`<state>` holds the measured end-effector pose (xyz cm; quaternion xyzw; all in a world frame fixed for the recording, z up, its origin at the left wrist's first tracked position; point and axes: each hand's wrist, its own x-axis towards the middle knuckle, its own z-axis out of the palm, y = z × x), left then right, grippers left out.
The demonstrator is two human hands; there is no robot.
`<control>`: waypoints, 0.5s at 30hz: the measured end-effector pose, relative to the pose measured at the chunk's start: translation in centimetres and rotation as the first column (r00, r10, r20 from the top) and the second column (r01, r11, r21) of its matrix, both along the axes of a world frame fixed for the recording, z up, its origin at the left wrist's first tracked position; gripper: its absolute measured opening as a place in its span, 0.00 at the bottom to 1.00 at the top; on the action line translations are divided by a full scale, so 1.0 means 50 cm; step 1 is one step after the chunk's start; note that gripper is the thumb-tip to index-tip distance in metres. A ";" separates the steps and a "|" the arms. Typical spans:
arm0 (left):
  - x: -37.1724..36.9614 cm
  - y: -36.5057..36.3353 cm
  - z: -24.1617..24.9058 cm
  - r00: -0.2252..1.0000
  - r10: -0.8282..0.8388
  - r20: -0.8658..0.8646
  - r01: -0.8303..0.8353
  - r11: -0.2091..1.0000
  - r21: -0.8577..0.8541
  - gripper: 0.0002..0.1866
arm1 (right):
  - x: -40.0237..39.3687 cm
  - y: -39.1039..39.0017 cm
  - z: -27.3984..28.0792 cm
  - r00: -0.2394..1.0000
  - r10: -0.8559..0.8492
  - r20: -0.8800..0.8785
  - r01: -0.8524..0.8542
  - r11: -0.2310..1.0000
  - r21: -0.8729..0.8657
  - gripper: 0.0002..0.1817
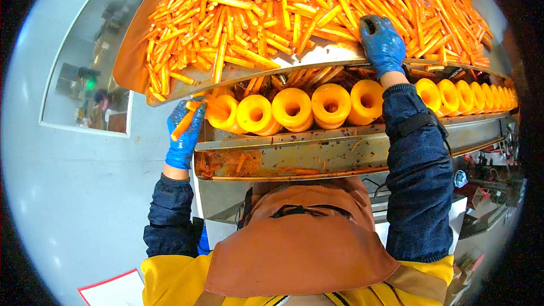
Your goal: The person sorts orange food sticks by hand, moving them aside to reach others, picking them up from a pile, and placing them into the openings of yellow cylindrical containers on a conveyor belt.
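Note:
Orange sticks lie heaped on a metal tray at the top. Below its edge runs a row of yellow-orange cups with round holes. My left hand, in a blue glove, is closed around a few orange sticks beside the leftmost cup. My right hand, also blue-gloved, is at the front edge of the heap, above the row of cups. Its fingers are curled at the sticks; whatever they hold, if anything, is hidden.
A stained metal trough runs along the near side of the cups. A brown apron covers my front. On the left is a pale wall with a window. Shelves with assorted items stand at the right.

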<state>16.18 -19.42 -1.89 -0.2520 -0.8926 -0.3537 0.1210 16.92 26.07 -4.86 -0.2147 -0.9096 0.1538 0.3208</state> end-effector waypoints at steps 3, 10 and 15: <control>0.014 -0.007 -0.009 0.995 0.083 -0.063 -0.085 0.996 -0.036 0.07 | 0.001 0.000 0.001 1.000 0.003 0.008 -0.003 1.000 -0.011 0.13; -0.009 -0.024 -0.035 0.962 0.271 0.029 -0.272 0.958 0.092 0.08 | 0.002 -0.002 0.004 1.000 -0.007 0.030 0.008 1.000 -0.008 0.13; -0.014 -0.014 -0.082 0.986 0.128 0.107 -0.149 0.963 0.225 0.10 | 0.006 -0.006 0.011 0.998 -0.020 0.059 0.023 0.999 -0.044 0.15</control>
